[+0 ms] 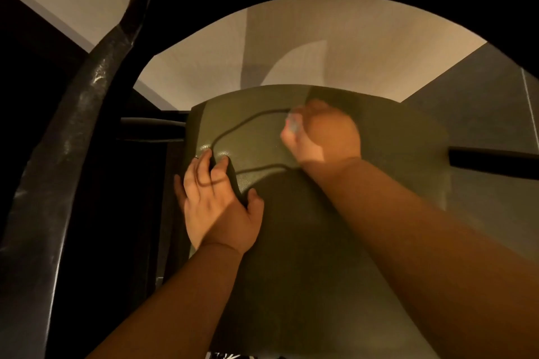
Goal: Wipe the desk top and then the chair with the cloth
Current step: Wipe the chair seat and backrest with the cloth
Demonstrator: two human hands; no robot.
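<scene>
The left hand lies spread on the chair at its left edge, maybe to steady it, while the right hand squeezes the cloth for rubbing.

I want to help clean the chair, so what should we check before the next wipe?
1. Cloth in hand: the right hand has its fingers curled round a small pale cloth, though it is blurred. Ok.
2. Chair steadied: the left hand rests on the seat near its left edge. Ok.
3. Wiping hand over the seat: ok.
4. Wiping path: a thin dark line curves across the seat. Whether it is a cable or a shadow, cannot tell.
5. Desk top already wiped: cannot tell.
</scene>
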